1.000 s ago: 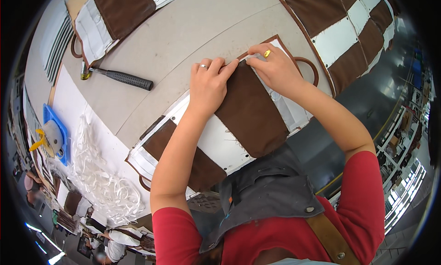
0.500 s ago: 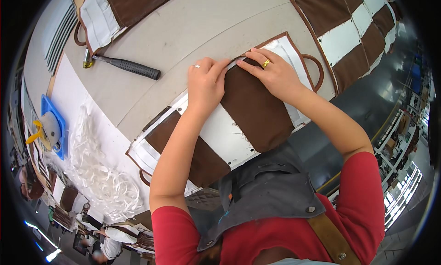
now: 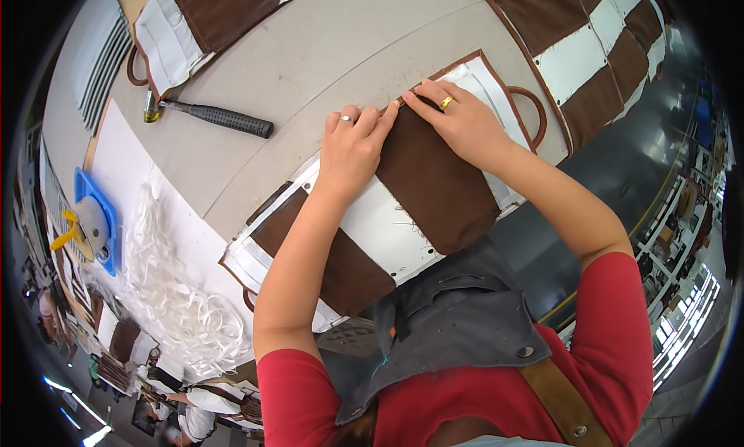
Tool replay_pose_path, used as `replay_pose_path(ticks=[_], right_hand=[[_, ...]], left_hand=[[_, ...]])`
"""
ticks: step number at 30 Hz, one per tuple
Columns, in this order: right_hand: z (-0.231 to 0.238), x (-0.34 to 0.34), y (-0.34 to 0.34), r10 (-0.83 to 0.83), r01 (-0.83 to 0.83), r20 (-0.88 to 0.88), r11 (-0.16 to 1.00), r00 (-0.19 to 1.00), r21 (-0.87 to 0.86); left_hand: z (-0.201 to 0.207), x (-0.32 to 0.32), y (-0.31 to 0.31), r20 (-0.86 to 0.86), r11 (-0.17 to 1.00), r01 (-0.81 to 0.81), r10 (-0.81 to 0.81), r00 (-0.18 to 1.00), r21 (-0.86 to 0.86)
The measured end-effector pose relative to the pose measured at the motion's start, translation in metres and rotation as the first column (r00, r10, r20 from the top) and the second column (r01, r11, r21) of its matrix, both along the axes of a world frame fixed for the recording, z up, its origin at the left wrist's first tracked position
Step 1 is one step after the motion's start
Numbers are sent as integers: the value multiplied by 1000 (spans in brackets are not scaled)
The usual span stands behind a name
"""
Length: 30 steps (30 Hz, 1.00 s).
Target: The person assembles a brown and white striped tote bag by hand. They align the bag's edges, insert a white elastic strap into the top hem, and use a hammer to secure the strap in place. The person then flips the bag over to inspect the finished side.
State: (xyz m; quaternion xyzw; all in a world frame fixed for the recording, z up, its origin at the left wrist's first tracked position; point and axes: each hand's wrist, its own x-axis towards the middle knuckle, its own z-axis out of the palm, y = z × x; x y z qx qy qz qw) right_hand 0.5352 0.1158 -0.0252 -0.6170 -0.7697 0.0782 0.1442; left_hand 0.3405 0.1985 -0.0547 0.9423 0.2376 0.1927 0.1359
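Note:
A brown-and-white bag piece [image 3: 440, 185] lies slantwise on the table in front of me, with a brown handle [image 3: 540, 120] at its right end. My left hand [image 3: 350, 151], a silver ring on one finger, presses its fingertips on the far edge of the central brown panel, the other fingers curled. Close beside it, my right hand [image 3: 463, 125], with a gold-coloured ring, grips the same edge between thumb and fingers. The fingertips of both hands nearly meet there. What lies under the fingers is hidden.
A black-handled hammer [image 3: 225, 118] rests to the left, near another bag piece [image 3: 174, 48]. Further left are a heap of white strips [image 3: 186, 307] and a blue tray [image 3: 111, 238] holding a round white thing. More brown-and-white pieces [image 3: 570, 60] lie at the far right.
The edge of the brown panel, arched up between my hands before, now lies flatter. My left fingers have straightened along it, and the view has shifted slightly.

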Motion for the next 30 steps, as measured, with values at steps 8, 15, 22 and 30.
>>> replay_pose_path(ticks=[8, 15, 22, 30], right_hand=[[0, 2, 1, -74, 70, -184, 997, 980, -31], [0, 3, 1, -104, 110, -241, 994, 965, 9], [-2, 1, 6, -73, 77, -254, 997, 965, 6], [-5, 6, -2, 46, -40, -126, 998, 991, 51]], left_hand=[[1, 4, -4, -14, 996, -37, 39, 999, 86], [1, 5, -4, -49, 992, -51, 57, 997, 114], [1, 5, -3, -3, 987, -128, 128, 992, -97], [7, 10, -1, 103, 889, -225, 287, 952, -399]])
